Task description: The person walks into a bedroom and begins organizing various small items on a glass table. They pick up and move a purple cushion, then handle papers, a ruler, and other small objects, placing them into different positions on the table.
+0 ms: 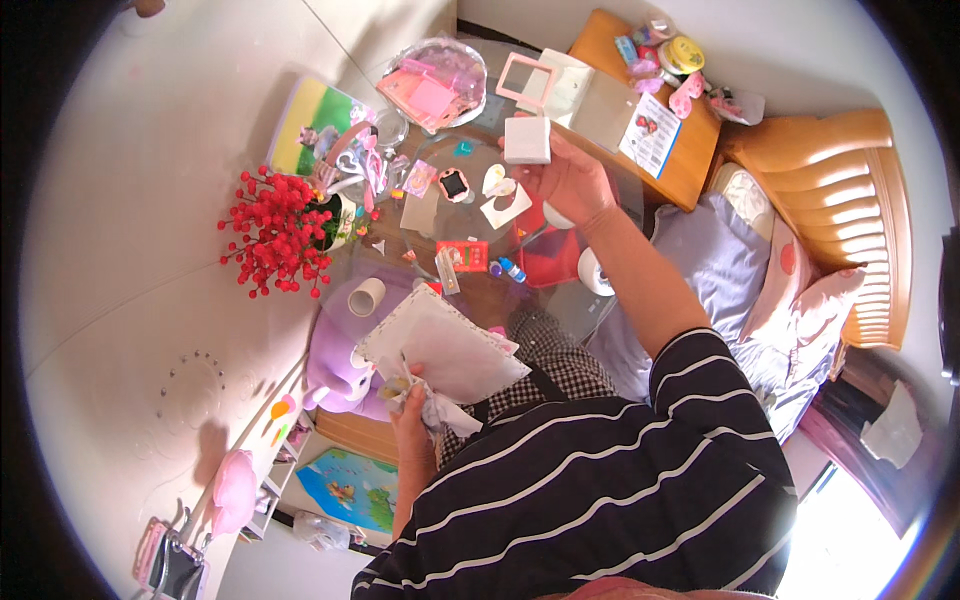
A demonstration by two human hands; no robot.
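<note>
A small white square box (527, 140) is in the grip of my right hand (570, 180), above the far side of a round glass table (559, 311). My left hand (409, 412) is down by my lap, closed around crumpled paper (442, 409). Next to it, a large white sheet with a patterned edge (442, 345) lies across the near edge of the table; I cannot tell if the left hand also touches it. Below the box are cut pieces of white card (506, 206) and a pink-framed black square item (453, 184).
Red berry stems in a white pot (341, 221) stand at the left. A round basin of pink items (435, 90) is at the back. A blue bottle (512, 270), red packet (469, 255), cardboard tube (367, 297) and white tape roll (595, 271) sit nearer. A wooden cabinet (694, 176) is at the right.
</note>
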